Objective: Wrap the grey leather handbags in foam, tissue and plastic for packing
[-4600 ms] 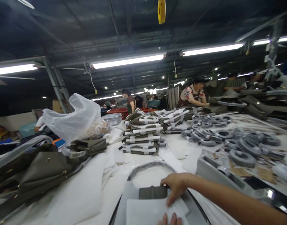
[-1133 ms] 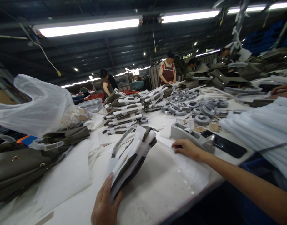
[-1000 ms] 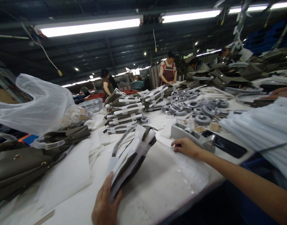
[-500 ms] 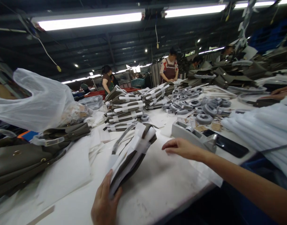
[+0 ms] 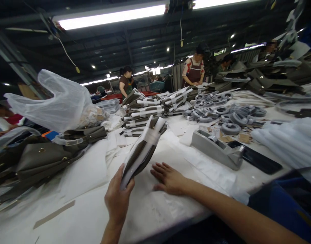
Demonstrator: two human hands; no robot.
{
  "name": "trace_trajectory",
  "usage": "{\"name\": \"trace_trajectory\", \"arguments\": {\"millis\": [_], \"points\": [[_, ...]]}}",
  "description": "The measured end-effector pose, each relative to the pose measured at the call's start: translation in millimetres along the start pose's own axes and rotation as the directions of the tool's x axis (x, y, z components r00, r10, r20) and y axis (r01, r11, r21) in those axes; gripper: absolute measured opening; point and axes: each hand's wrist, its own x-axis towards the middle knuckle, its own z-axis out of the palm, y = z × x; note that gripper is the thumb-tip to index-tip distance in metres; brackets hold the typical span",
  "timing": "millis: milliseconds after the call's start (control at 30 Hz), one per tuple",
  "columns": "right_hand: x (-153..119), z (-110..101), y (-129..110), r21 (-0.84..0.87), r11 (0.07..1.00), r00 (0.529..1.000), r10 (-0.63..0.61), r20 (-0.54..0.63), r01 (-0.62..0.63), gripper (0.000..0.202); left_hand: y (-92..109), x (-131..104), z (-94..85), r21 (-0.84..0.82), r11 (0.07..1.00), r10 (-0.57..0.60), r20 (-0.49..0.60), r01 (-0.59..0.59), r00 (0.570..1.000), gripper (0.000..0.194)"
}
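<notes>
My left hand [image 5: 118, 193] grips the lower end of a taped bundle of dark olive straps and white padding [image 5: 142, 149], holding it tilted up above the white table [image 5: 170, 213]. Clear tape wraps round the bundle near its upper end. To the right of it, my right hand [image 5: 168, 178] is open, fingers spread and palm down, over the table and apart from the bundle. Beyond the right hand stands a grey tape dispenser [image 5: 216, 149]. A stack of similar taped bundles [image 5: 145, 112] lies behind the held one.
A black phone [image 5: 259, 161] lies beside the dispenser, near rolled white foam [image 5: 292, 139]. Grey wrapped rings [image 5: 230, 128] pile up behind. Olive bags [image 5: 43, 156] and a plastic bag [image 5: 66, 105] occupy the left. A person in an apron [image 5: 194, 71] works at the far side.
My right hand has moved left and toward me, away from the dispenser and lower over the table. My left hand still holds the bundle, now slightly turned. The camera view has swung left.
</notes>
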Motion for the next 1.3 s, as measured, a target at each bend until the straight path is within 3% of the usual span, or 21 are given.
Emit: {"name": "trace_trajectory", "arguments": {"millis": [167,300,433,533,600,667,733,800,900,1000,1167,1300], "points": [[26,9,-8,-0.004,0.988,0.987,-0.156,0.023,0.156,0.071,21,20,-5.5,0.012,0.986,0.166,-0.111,-0.166,0.98,0.053],[4,8,-28,-0.028,0.973,0.965,-0.229,-0.128,0.227,0.044,32,16,-12.7,0.011,0.93,0.367,-0.109,-0.368,0.924,0.058],[-42,-21,-56,0.003,0.908,0.871,-0.402,-0.283,0.42,0.027,37,-9,-14.1,-0.01,0.861,0.508,-0.018,-0.508,0.861,0.052],[-61,-50,-66,0.002,0.884,0.811,-0.429,-0.399,0.468,0.022,41,-35,-10.1,-0.013,0.828,0.561,0.061,-0.561,0.826,0.042],[-56,-66,-62,0.028,0.914,0.816,-0.347,-0.463,0.404,0.022,44,-49,-7.3,-0.005,0.817,0.575,0.074,-0.577,0.815,0.039],[-36,-77,-50,0.088,0.96,0.86,-0.196,-0.471,0.267,0.02,48,-58,-5.6,-0.005,0.815,0.577,0.078,-0.579,0.813,0.04],[-6,-83,-33,0.129,0.99,0.931,-0.002,-0.365,0.052,0.026,50,-61,-5.2,-0.014,0.821,0.57,0.082,-0.571,0.817,0.039],[30,-84,-16,0.096,0.982,0.97,0.18,-0.166,-0.165,0.033,52,-62,-5.3,-0.016,0.821,0.569,0.084,-0.57,0.818,0.038],[80,-77,3,0.057,0.958,0.958,0.276,0.074,-0.28,0.043,52,-64,-4.9,0.003,0.82,0.571,0.072,-0.573,0.818,0.037],[115,-60,7,0.074,0.935,0.923,0.326,0.205,-0.347,0.048,52,-67,-3.1,0.019,0.824,0.566,0.03,-0.567,0.824,0.036],[139,-35,1,0.219,0.842,0.863,0.442,0.244,-0.493,0.028,52,-69,-0.5,0.027,0.83,0.557,0.01,-0.557,0.83,0.037],[140,-35,-2,0.473,0.738,0.873,0.454,0.178,-0.48,0.03,53,-68,-0.5,0.03,0.839,0.544,0.011,-0.544,0.839,0.038]]}}
